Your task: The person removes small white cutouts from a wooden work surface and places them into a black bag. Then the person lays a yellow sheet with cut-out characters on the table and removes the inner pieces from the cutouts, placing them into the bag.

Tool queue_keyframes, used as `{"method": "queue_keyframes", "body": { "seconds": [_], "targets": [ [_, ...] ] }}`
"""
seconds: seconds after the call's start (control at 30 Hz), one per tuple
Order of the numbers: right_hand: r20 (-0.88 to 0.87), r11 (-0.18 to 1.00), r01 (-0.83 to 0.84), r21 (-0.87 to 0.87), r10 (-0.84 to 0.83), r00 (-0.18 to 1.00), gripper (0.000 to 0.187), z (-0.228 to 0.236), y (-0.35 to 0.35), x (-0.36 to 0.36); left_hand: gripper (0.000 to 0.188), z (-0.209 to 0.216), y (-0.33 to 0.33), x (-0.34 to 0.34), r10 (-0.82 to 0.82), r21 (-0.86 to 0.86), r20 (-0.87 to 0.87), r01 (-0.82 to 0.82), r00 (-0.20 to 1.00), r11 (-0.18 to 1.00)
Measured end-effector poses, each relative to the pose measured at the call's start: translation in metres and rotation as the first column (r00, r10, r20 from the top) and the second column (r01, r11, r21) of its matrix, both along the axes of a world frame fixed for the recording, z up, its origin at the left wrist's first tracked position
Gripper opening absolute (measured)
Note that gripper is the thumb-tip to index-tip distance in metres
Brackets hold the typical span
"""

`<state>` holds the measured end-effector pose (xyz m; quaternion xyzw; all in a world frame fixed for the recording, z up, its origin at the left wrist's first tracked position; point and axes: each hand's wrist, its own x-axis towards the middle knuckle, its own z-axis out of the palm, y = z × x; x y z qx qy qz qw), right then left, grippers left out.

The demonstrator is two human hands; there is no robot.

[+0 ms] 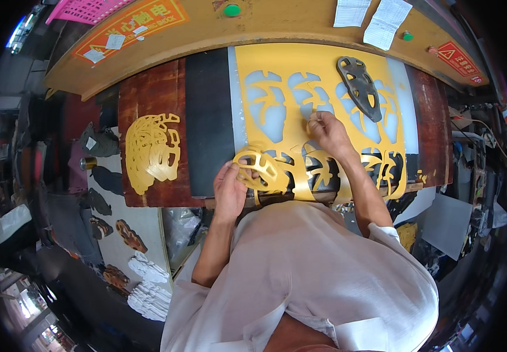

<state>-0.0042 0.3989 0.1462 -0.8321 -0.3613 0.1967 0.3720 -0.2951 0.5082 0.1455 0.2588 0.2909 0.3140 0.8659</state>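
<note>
My left hand [229, 189] grips a yellow openwork cut-out piece [272, 176] by its left edge, above the near left part of the yellow sheet. My right hand [331, 134] is closed in a pinch over the middle of the sheet, with a small yellow scrap [312, 124] at its fingertips. The yellow sheet [287, 126] has rows of shaped holes, and its near edge bends down toward my body. A black cutting die [359, 88] with several openings lies on its far right part.
Left of the sheet, a pile of yellow cut-out pieces [151, 154] sits on the reddish-brown board [193, 199]. A yellow machine beam [206, 32] with green buttons spans the far side. Dark, brown and white cut pieces [148, 299] lie on a lower table at left.
</note>
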Motion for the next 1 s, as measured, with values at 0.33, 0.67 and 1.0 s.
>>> {"method": "queue_keyframes", "body": {
  "seconds": [0.33,0.67,1.0],
  "targets": [
    [-0.802,0.937,-0.051,0.346,0.324,0.502,0.032,0.004,-0.001,-0.093,0.022,0.013,0.000,0.019,-0.226,-0.126,-0.034,0.220,0.973,0.967],
    [-0.508,0.921,-0.282,0.268,0.384,0.771,0.028,0.037,-0.006,-0.096,0.018,0.004,-0.013,0.026,-0.197,0.061,-0.350,0.232,0.916,0.971],
    [-0.870,0.820,0.478,0.314,0.048,0.491,0.020,0.009,0.003,-0.060,0.020,0.062,-0.007,0.016,-0.284,0.123,-0.439,0.370,0.852,0.921]
  ]
}}
